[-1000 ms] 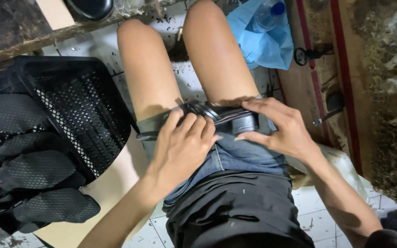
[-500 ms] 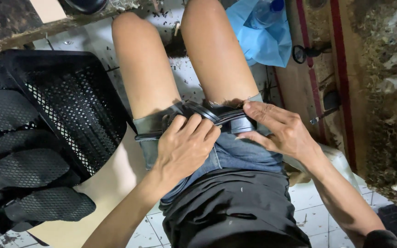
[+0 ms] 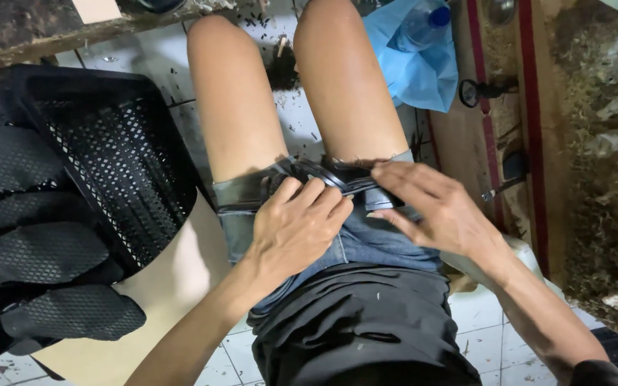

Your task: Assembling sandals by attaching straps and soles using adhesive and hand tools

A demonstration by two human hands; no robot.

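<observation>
The black strap-like piece (image 3: 337,177) lies across the person's lap, at the hem of the denim shorts (image 3: 366,239), just above both thighs; it looks dark, flat and slightly glossy, bent into a shallow curve, and its exact kind cannot be told. The left hand (image 3: 296,227) rests on the shorts with its fingers (image 3: 316,194) curled forward, their tips pressing on the piece's near edge, not wrapped round it. The right hand (image 3: 434,207) comes in from the other side, fingers nearly straight and close together, the forefinger and thumb pinching the piece's end just beside the left fingertips. Left of the piece, well apart from it, stands a black perforated plastic crate (image 3: 109,157) with dark mesh pads (image 3: 44,250) stacked in front of it. Beyond the piece, past the knee, lies a crumpled blue plastic bag (image 3: 416,71) holding a clear bottle with a blue cap (image 3: 427,21). Under the legs the white tiled floor (image 3: 295,107) is strewn with dark crumbs.
</observation>
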